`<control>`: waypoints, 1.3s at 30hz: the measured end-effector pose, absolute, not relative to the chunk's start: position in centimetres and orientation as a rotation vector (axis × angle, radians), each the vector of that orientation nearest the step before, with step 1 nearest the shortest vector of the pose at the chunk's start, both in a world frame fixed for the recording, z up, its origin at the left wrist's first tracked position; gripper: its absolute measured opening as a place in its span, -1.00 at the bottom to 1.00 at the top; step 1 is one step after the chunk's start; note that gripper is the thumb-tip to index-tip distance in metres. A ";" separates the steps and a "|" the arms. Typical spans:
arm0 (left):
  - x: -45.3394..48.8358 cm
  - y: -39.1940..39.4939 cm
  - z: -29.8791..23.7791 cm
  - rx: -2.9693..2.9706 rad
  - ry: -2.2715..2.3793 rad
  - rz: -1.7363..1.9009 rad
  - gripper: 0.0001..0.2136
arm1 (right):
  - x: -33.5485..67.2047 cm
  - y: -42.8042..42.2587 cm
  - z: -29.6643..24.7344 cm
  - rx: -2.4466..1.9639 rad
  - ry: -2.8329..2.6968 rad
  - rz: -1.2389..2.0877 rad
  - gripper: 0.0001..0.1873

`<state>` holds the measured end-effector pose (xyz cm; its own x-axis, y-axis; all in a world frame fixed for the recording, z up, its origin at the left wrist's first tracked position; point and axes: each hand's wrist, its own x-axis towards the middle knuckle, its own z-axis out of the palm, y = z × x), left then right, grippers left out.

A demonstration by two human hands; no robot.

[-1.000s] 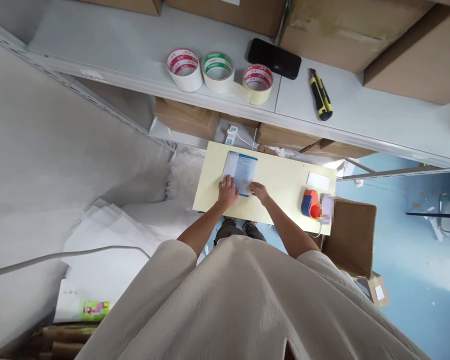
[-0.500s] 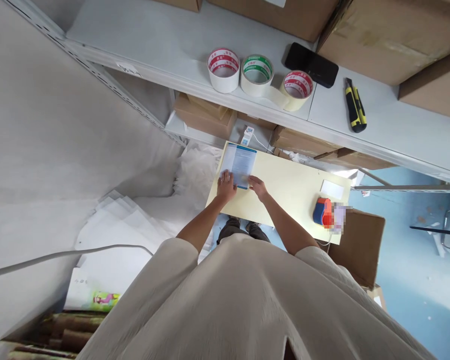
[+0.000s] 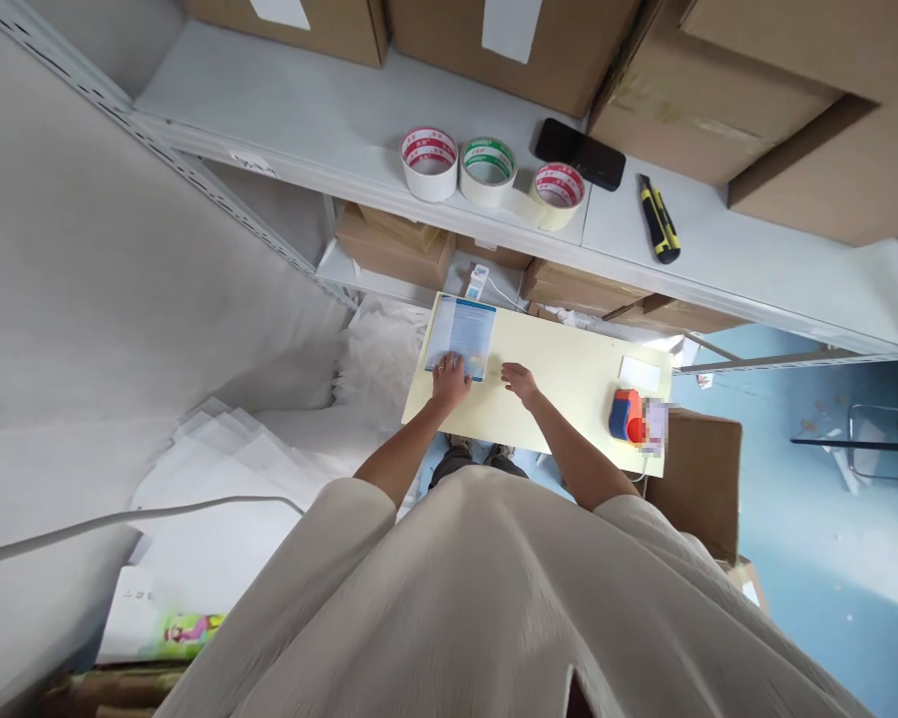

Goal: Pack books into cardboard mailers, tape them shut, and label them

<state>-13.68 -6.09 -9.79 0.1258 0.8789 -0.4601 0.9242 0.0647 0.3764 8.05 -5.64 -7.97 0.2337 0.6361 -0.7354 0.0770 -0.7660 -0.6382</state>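
Note:
A light blue and white printed booklet or sheet (image 3: 465, 331), with a darker blue strip along its far edge, lies flat at the left end of the pale yellow table (image 3: 550, 364). My left hand (image 3: 451, 381) rests on its near edge, fingers laid out over the paper. Just right of the booklet, my right hand (image 3: 519, 382) hovers over or touches the tabletop; which of the two, I cannot tell. Its fingers are stretched out towards the booklet, holding nothing visible.
A blue and red holder (image 3: 627, 416) and a white card (image 3: 640, 373) are at the table's right end. Above, a shelf (image 3: 306, 130) bears tape rolls (image 3: 488, 172), a black phone (image 3: 580, 154), a utility knife (image 3: 660, 219) and cartons (image 3: 509, 50). An open carton (image 3: 694, 479) stands at right.
My right hand has come off the booklet's right edge and now sits a short gap away from it. My left hand stays on the paper. The camera view has shifted slightly.

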 end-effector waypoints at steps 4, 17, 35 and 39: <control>-12.2 -6.5 -9.5 1.845 1.692 -0.057 -0.36 | 9.9 -6.8 -6.7 -2.032 -0.618 1.522 -0.75; -7.5 -7.6 -7.9 1.955 1.580 -0.040 -0.43 | 15.2 -11.2 -4.1 -2.010 -0.570 1.452 -0.79; -3.2 -25.8 -3.0 1.567 2.110 0.304 -0.39 | 16.4 -18.6 -2.8 -1.719 -1.205 1.816 -0.75; -4.9 -31.7 -1.3 1.397 2.250 0.326 -0.38 | 13.4 -21.4 -2.0 -1.657 -1.376 1.894 -0.68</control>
<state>-4.93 -31.70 -1.35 -0.3719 0.8900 -0.2636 0.7788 0.4537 0.4332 13.39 -21.43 -2.03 -0.3078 0.7220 -0.6196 0.3662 -0.5112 -0.7776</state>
